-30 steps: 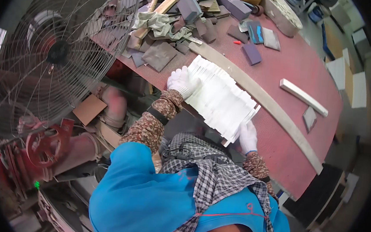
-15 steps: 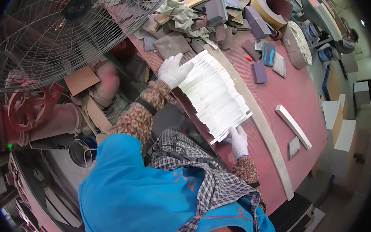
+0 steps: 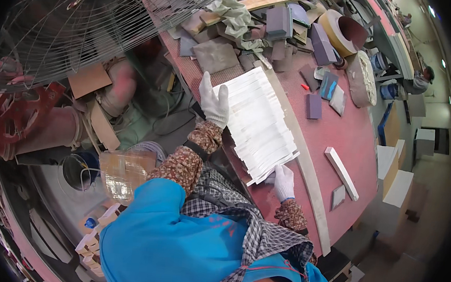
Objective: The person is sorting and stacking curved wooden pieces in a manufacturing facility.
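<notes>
A row of several thin white strips [image 3: 261,122] lies side by side on the red table [image 3: 337,128], pushed against a long pale wooden bar [image 3: 301,157]. My left hand [image 3: 213,102], in a white glove, rests flat on the row's near left end. The gloved right hand [image 3: 284,181] presses on the row's right end near the table's front edge. Both hands hold the row between them.
A large wire-guarded fan [image 3: 87,19] stands at the left. Grey and purple blocks [image 3: 277,23], green cloth [image 3: 238,15], a tape roll [image 3: 342,31] and a round pad [image 3: 362,77] crowd the table's far end. A white bar [image 3: 342,174] lies at the right. A person [image 3: 418,82] stands far off.
The view has swung, so the table now sits more upright in the picture. Both hands stay at the two ends of the white strip row.
</notes>
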Action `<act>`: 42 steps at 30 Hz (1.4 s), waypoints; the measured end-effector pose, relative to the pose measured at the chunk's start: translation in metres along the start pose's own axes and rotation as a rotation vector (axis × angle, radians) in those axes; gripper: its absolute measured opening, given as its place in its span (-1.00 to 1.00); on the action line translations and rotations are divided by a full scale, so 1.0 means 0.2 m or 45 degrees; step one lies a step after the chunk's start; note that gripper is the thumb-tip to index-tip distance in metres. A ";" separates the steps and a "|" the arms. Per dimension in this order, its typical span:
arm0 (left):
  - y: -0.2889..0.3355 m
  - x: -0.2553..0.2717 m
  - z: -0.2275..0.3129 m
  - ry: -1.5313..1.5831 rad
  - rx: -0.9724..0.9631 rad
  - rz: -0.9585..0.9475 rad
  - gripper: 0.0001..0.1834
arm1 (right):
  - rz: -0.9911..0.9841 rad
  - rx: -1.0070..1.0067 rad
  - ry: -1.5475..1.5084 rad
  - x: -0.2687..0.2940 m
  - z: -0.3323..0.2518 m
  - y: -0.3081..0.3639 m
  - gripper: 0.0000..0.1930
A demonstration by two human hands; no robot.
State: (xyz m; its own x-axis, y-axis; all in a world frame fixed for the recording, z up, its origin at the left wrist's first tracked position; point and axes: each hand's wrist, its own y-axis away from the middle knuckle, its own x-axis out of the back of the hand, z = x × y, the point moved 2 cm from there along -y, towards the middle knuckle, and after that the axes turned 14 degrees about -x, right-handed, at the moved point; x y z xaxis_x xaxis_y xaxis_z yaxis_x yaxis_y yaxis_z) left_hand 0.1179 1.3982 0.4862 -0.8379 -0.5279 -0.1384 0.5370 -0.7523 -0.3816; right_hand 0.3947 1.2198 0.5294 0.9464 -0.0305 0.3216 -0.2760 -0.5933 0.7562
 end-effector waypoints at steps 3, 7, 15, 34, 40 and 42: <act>-0.01 0.02 -0.01 -0.004 -0.035 0.008 -0.23 | -0.030 -0.021 -0.108 -0.01 0.01 0.00 -0.63; 0.06 0.10 0.18 -0.414 -0.373 -0.234 -0.22 | 0.012 -0.023 -0.206 0.03 0.01 -0.01 -0.62; 0.19 -0.03 0.18 -0.251 0.185 0.015 -0.18 | -0.040 -0.039 -0.057 0.06 -0.03 -0.05 -0.56; 0.72 -0.06 0.25 -0.091 -0.029 -0.050 -0.09 | -0.183 0.016 0.015 0.11 -0.05 -0.03 -0.53; 1.01 0.09 0.26 0.066 -0.137 -0.018 -0.32 | -0.199 0.056 -0.050 0.16 -0.02 -0.05 -0.52; 1.11 0.04 0.39 -0.046 -0.261 -0.098 -0.35 | -0.207 0.048 -0.076 0.15 -0.03 -0.02 -0.55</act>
State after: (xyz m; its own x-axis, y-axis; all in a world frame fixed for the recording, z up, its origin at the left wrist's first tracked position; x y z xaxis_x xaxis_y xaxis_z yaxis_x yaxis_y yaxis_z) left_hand 0.2382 1.1968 0.4710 -0.8697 -0.4886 -0.0698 0.4373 -0.6971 -0.5681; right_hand 0.4238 1.2254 0.5394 0.9866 0.0215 0.1615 -0.1130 -0.6241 0.7732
